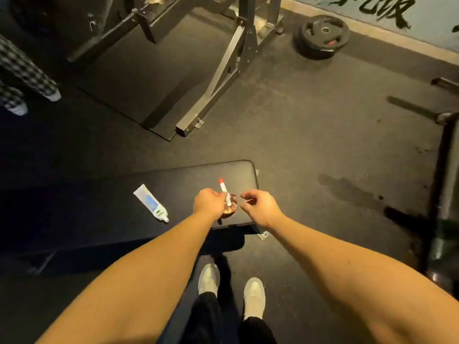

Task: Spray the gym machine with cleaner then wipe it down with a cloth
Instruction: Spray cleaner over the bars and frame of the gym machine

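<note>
Since we're about to spray, our left hand [208, 203] grips the spray bottle [225, 193] over the bench [173, 177] end, right hand [260, 207] loose-fingered and empty there too.

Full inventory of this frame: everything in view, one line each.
bench: one, black padded, centre
spray bottle: one, brownish, white nozzle with red tip, on the bench's right end
tube: one, white, blue and green, lying on the bench left of the spray bottle
rack frame: one, grey metal, top centre
weight plate: one, black, on the floor by the wall, top right
second frame: one, dark, right edge
bystander's legs: two, checked trousers, left edge
cloth: none visible
shoes: two, pale, bottom centre
left hand: one, grip on the spray bottle
right hand: one, fingers curled beside the spray bottle; unclear if it holds anything
</note>
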The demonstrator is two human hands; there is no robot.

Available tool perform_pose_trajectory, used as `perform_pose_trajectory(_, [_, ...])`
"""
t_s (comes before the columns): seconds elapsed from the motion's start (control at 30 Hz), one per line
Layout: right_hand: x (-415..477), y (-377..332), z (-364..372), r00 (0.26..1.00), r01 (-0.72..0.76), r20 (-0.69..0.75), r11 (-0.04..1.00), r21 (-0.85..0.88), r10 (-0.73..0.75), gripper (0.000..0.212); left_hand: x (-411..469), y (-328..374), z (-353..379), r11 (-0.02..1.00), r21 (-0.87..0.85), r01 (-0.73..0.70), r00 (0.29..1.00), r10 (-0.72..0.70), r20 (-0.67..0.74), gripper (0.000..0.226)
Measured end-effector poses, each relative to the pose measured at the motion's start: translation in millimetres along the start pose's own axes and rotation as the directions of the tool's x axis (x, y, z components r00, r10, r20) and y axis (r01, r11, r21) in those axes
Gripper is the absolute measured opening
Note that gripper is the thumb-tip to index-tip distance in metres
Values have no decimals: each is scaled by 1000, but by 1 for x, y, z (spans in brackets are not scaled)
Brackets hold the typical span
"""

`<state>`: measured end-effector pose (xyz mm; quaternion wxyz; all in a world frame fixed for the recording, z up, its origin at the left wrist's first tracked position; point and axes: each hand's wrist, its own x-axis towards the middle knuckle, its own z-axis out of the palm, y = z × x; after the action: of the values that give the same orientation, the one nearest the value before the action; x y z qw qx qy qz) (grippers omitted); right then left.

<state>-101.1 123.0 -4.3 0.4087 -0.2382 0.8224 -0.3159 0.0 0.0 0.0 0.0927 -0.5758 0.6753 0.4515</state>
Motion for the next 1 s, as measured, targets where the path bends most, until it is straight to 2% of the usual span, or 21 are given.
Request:
perform_pose_trajectory(0.17, [57, 25, 39, 996, -6, 86, 1000, 21, 4, 31, 67, -4, 23, 998, 5, 55, 998, -55, 18, 38])
perform_pose_trajectory(0.27, [70, 33, 56, 997, -25, 78, 1000, 2, 25, 34, 83, -10, 32, 999, -32, 29, 999, -28, 30, 31])
perform_pose_trajectory(0.37, [78, 37, 61, 997, -49, 56, 997, 52, 46, 35, 92, -10, 32, 999, -48, 8, 997, -5, 72, 33])
perform_pose_trajectory(0.53, [67, 22, 45, 993, -62, 106, 995, 79, 53, 44, 90, -1, 17, 999, 33, -29, 976, 22, 216, 45])
perform_pose_trajectory(0.67, [31, -2, 9, 989, -56, 141, 995, 78, 45, 56, 62, 23, -5, 997, 1, -73, 956, 70, 285, 45])
perform_pose_trajectory(0.8, [-17, -23, -36, 998, 2, 57, 999, 50, -5, 54, 14, 69, -27, 976, 48, -213, 896, 175, 407, 39])
perform_pose_trajectory(1.0, [-104, -44, -117, 980, 128, -158, 992, 9, -125, 42, -75, 163, -25, 893, 93, -440, 755, 312, 577, 39])
